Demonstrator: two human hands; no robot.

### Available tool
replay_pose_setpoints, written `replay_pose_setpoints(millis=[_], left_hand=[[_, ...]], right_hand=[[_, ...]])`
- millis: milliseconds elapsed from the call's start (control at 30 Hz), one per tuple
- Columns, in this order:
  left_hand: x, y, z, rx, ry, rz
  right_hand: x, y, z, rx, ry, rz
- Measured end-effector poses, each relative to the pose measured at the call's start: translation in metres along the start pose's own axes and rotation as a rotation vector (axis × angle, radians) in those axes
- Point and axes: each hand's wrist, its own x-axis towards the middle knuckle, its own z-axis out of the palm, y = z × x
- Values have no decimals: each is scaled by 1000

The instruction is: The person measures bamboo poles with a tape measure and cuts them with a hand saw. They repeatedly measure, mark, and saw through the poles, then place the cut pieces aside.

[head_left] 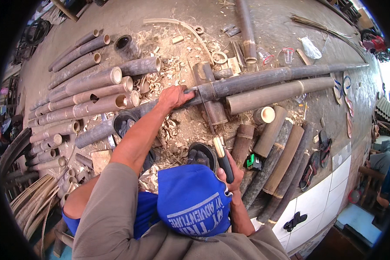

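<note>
A long dark bamboo pole lies across the floor, propped on a short crosswise bamboo piece. My left hand grips the pole just left of that support, with the arm reaching across from the lower left. Close to the right of these fingers, a handsaw's blade stands across the pole; whether it has cut in cannot be made out. My right hand is closed round the saw's dark and pale handle, above my lap. One of my sandalled feet is against the pole's left part.
Cut bamboo tubes lie in rows at left; shorter pieces are at right, with a green-black tape measure among them. Shavings cover the floor. Another thick pole, sandals and a plastic cup lie beyond.
</note>
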Motion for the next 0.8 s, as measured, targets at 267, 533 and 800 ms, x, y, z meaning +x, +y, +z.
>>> replay_pose_setpoints(millis=[267, 533, 800], left_hand=[[-4, 0, -4, -12, -7, 22], [-6, 0, 1, -12, 24, 46], [-5, 5, -2, -6, 69, 106]], right_hand=[[69, -15, 35, -51, -88, 60], [-9, -13, 1, -67, -50, 73], [120, -22, 61, -1, -35, 109]])
